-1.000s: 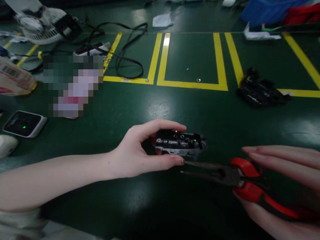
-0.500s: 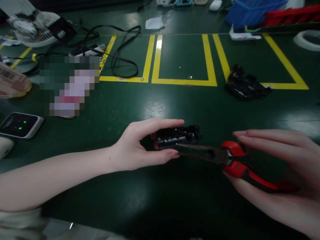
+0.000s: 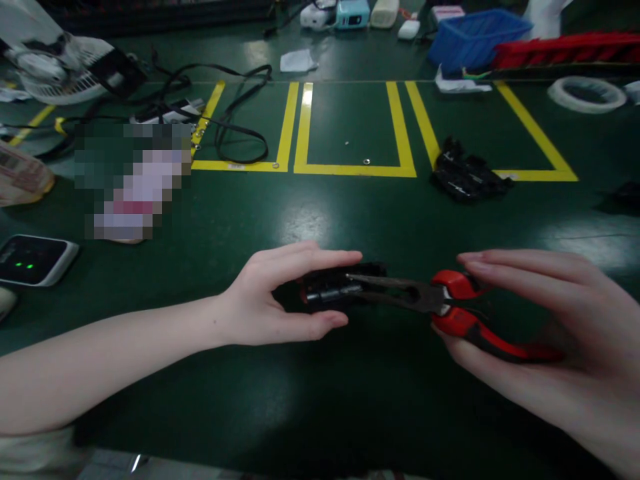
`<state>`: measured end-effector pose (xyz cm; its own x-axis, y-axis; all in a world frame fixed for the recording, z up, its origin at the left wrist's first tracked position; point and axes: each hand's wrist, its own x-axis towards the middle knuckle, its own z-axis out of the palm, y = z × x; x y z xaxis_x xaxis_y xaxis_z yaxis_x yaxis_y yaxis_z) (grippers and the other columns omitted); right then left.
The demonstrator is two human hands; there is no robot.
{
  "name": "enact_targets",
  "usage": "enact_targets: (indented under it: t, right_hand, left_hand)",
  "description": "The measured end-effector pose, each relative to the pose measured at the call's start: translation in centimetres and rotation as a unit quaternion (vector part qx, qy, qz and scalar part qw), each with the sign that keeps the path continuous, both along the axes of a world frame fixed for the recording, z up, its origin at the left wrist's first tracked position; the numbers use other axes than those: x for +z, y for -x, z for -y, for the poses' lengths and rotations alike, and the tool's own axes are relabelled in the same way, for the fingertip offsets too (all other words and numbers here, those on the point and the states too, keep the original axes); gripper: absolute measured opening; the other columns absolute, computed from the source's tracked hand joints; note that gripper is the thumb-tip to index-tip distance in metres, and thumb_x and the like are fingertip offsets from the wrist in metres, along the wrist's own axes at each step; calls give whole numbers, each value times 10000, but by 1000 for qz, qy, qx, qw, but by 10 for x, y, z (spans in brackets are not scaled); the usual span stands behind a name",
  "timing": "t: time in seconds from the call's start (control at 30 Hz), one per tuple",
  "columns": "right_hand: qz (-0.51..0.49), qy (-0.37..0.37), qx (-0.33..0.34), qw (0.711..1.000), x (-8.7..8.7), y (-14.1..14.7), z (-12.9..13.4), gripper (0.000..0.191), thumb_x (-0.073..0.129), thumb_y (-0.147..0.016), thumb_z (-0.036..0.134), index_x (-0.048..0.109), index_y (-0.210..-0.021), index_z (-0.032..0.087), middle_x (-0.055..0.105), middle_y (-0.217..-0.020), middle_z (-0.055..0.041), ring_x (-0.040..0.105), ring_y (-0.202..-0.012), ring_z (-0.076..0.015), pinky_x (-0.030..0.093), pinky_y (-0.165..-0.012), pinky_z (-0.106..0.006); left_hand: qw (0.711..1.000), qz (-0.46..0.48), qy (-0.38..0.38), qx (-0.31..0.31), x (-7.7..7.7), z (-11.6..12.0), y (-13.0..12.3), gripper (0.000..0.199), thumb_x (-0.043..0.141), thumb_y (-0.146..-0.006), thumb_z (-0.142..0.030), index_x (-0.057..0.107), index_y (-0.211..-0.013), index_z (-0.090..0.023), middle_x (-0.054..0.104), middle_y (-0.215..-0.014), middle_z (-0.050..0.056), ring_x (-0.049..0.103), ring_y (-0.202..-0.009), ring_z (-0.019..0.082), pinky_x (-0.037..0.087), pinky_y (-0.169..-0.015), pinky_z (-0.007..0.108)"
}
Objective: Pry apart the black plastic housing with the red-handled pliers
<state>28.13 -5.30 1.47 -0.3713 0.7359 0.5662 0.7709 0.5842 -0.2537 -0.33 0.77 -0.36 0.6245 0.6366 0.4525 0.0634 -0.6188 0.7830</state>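
- Here's the left hand [image 3: 270, 297], curved in a wide C, fingers along the far side of the black part [image 3: 325, 290] and thumb along the near side; it has the part by its left end, though whether the thumb truly presses is hard to tell.
- The part sits mid-view, low over the green table [image 3: 280, 400]; resting on it or lifted, I can't tell.
- Over to the right hand [image 3: 565, 327]: loosely curled round the red-handled pliers [image 3: 430, 297], forefinger stretched along the upper grip, thumb under the lower one.
- And the jaws are parted, both tips lying across the part's right half; touching or just above it, the view doesn't settle.
- How will it handle? Looks light, a one-hand piece, and stiff, like moulded plastic.
- That glossy skin catches the light, so it could well slide or roll under a sideways push; a firm pinch across the smooth left body seems the best hold.
- The right end looks uneven and dark, likely the more fragile stretch, and steel tips could scratch the shine.
- The pliers look heavier and rigid, with grips that should hold well; back behind the pivot is the place for the fingers.
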Motion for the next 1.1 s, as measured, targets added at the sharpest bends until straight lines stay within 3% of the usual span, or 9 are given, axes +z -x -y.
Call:
enact_targets:
  t: [0.33, 0.7, 0.93, 1.1]
  right_hand:
    - [39, 27, -25, 999, 7, -5, 7, 561, 712, -833, 358, 554, -1365, 277, 649, -1219, -91, 650, -1039, -254, 535, -886, -413]
    - [61, 11, 14, 998, 6, -8, 2, 460, 698, -838, 372, 591, -1256, 212, 649, -1134, -106, 658, -925, -228, 535, -802, -364]
    - [79, 32, 8, 996, 10, -5, 4, 394, 663, -866, 388, 609, -1194, 177, 667, -1086, -106, 668, -915, -209, 528, -803, -333]
    - [61, 38, -25, 997, 7, 1, 4, 402, 681, -847, 390, 603, -1208, 233, 688, -1091, -58, 679, -883, -197, 542, -793, -330]
  left_hand:
    - [1000, 5, 2, -4, -2, 0, 0, 499, 730, -830, -250, 595, -1305, -180, 679, -959, 54, 590, -777, 129, 462, -676, 238]
    - [999, -15, 21, -30, -2, 0, 1, 471, 677, -872, -288, 572, -1319, -184, 685, -1015, 76, 623, -804, 147, 497, -686, 250]
    - [992, -24, 98, -81, -2, 0, 4, 489, 620, -919, -231, 492, -1389, -189, 674, -1232, 103, 683, -1031, 195, 565, -819, 268]
    - [985, -15, 155, -79, 0, 1, 4, 434, 603, -936, -242, 513, -1357, -183, 673, -1222, 99, 677, -1035, 193, 567, -827, 263]
